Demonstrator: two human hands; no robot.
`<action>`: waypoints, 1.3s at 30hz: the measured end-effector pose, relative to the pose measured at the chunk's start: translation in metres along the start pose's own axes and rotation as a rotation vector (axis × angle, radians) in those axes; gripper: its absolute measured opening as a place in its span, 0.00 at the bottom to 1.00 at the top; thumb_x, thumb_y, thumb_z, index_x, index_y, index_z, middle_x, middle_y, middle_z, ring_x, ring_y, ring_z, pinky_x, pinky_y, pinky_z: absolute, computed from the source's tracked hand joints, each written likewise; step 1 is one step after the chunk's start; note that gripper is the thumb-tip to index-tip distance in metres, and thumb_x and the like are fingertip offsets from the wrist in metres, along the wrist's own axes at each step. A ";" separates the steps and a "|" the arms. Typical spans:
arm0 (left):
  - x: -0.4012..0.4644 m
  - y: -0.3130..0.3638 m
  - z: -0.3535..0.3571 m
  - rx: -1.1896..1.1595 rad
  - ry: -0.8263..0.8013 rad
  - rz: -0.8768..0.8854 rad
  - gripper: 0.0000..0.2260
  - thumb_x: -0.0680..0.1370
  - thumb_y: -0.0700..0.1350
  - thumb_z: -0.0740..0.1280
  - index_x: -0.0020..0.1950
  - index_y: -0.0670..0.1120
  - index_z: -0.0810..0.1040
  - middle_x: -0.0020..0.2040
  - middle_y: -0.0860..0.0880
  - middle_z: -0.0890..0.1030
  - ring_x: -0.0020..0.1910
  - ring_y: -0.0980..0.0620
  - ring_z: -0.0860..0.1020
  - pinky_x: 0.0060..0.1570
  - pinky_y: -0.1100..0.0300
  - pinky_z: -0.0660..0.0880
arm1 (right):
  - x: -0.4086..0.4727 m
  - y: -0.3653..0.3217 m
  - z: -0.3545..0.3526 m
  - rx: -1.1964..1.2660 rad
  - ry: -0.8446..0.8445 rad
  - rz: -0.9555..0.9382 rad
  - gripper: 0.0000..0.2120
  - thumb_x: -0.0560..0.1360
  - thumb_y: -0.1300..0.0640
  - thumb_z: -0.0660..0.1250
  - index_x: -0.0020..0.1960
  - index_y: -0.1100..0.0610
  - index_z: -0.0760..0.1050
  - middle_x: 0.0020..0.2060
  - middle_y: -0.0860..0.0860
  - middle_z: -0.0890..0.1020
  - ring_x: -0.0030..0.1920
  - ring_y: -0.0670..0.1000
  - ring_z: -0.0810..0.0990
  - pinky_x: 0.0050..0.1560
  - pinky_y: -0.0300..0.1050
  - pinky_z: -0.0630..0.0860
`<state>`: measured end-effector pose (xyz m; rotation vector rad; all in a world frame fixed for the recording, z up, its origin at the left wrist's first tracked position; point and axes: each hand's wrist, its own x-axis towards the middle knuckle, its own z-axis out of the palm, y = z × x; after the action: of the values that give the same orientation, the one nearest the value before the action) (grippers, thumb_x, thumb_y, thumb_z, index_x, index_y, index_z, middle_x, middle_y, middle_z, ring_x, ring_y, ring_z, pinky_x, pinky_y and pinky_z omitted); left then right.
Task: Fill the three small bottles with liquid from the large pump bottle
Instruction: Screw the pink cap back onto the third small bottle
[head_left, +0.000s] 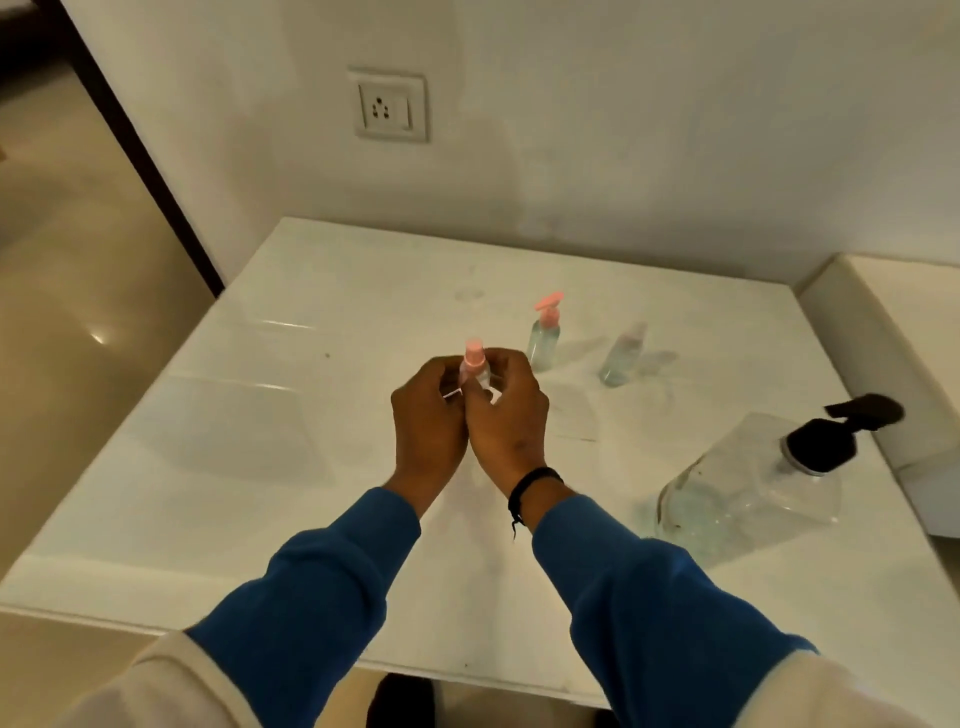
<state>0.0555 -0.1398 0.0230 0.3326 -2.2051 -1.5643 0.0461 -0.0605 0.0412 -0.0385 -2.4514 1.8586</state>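
blue sleeves (322, 587) nearest; left hand (428, 415) and right hand (511, 415) both curled round small pink-capped bottle (475, 364) above white table (260, 415), apparently twisting cap; keep body upright, steady; large pump bottle (753, 483) stands right.

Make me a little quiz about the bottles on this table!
1. True or false: both hands hold the small bottle with the pink spray top.
2. How many small bottles stand on the white table untouched?
3. The large pump bottle has a pump of which colour: A pink, B black, C white?

Key
1. True: the left hand and the right hand both grip it.
2. Two: the pink pump bottle and the clear-capped bottle.
3. B.
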 end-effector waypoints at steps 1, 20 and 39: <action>0.007 -0.006 0.004 0.006 0.006 -0.001 0.09 0.77 0.36 0.71 0.53 0.49 0.81 0.44 0.63 0.80 0.44 0.71 0.79 0.44 0.74 0.75 | 0.007 0.004 0.005 -0.001 0.009 0.016 0.11 0.81 0.54 0.69 0.62 0.55 0.75 0.52 0.47 0.83 0.46 0.36 0.78 0.44 0.22 0.73; 0.081 -0.045 0.028 0.095 -0.001 -0.028 0.11 0.80 0.39 0.64 0.59 0.46 0.82 0.48 0.56 0.82 0.45 0.61 0.80 0.45 0.75 0.73 | 0.077 0.015 0.052 -0.067 0.058 0.060 0.14 0.79 0.66 0.66 0.62 0.55 0.72 0.55 0.53 0.82 0.54 0.53 0.82 0.59 0.50 0.80; -0.006 -0.011 -0.020 0.175 -0.004 -0.208 0.17 0.79 0.36 0.68 0.68 0.42 0.77 0.62 0.46 0.82 0.61 0.50 0.80 0.57 0.67 0.71 | -0.003 0.014 0.021 -0.012 -0.013 0.154 0.30 0.76 0.55 0.74 0.74 0.50 0.66 0.67 0.51 0.75 0.66 0.46 0.73 0.50 0.22 0.67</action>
<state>0.0690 -0.1577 0.0168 0.6307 -2.3804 -1.4752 0.0479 -0.0767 0.0216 -0.2229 -2.5349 1.9072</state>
